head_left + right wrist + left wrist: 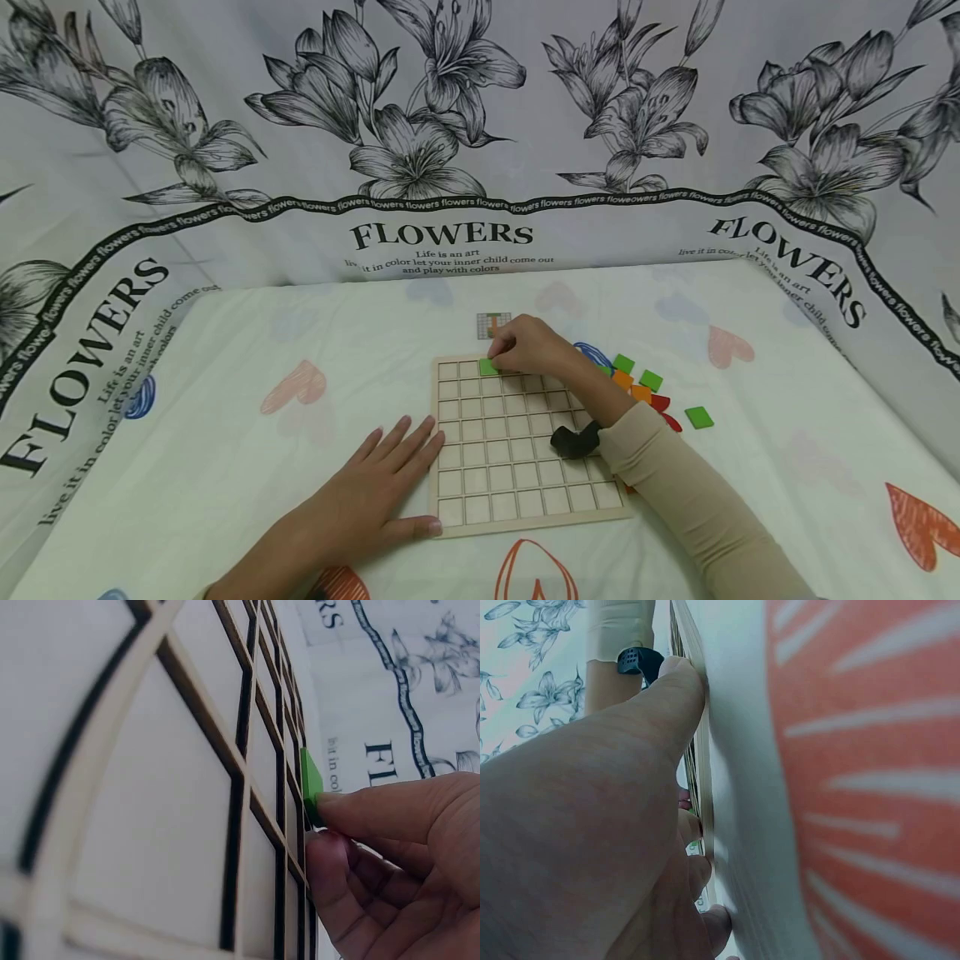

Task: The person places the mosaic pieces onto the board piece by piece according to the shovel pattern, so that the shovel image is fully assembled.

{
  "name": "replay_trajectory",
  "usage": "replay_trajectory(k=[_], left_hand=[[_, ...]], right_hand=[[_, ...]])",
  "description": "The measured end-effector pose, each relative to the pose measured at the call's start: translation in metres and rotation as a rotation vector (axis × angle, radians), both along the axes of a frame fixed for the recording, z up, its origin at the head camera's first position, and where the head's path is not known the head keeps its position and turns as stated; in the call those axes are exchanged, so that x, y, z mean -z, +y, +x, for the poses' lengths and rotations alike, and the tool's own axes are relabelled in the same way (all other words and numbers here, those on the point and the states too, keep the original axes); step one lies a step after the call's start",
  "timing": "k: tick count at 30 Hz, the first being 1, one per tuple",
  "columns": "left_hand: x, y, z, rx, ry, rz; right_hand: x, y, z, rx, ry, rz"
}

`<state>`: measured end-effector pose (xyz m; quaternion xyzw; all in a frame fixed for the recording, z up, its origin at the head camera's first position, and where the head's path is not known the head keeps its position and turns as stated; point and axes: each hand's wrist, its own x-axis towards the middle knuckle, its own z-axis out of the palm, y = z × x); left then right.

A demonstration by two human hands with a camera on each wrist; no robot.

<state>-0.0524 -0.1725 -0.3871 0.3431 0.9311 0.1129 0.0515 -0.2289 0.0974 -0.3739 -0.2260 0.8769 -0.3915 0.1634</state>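
Note:
A wooden grid board (487, 457) lies on the bed-like printed cloth, its square cells framed by thin strips. At its far edge my right hand (531, 343) pinches a green square tile (488, 367) between thumb and finger. In the right wrist view the tile (311, 784) stands slightly tilted against the grid, with the thumb (341, 810) at its edge. My left hand (375, 492) rests spread on the cloth, fingertips and thumb touching the board's left side. The left wrist view shows that thumb (679, 682) against the board's edge.
Right of the board lie loose green tiles (699, 417), orange tiles (622, 380) and red pieces (660, 403), partly behind the right forearm. A black strap-like thing (575, 442) sits at the right wrist, over the board. A small grid picture card (486, 326) lies beyond the board.

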Motion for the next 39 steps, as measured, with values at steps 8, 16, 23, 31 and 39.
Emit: replay_trajectory(k=[8, 16, 23, 31, 39], left_hand=[[0.001, -0.001, 0.001, -0.003, -0.012, -0.006], [0.003, 0.000, 0.002, -0.002, -0.003, 0.006], [0.001, 0.000, 0.001, -0.003, -0.005, -0.001], [0.000, 0.000, 0.000, -0.003, 0.012, -0.004], [0.002, 0.000, -0.001, 0.000, 0.026, -0.010]], right_hand=[[0.005, -0.002, 0.002, -0.020, 0.070, 0.040], [0.004, -0.001, 0.006, -0.023, 0.103, 0.023], [0.003, -0.001, 0.007, -0.027, 0.120, 0.025], [-0.009, 0.005, 0.008, -0.086, 0.088, 0.056], [-0.039, 0.035, 0.009, -0.195, 0.055, 0.302]])
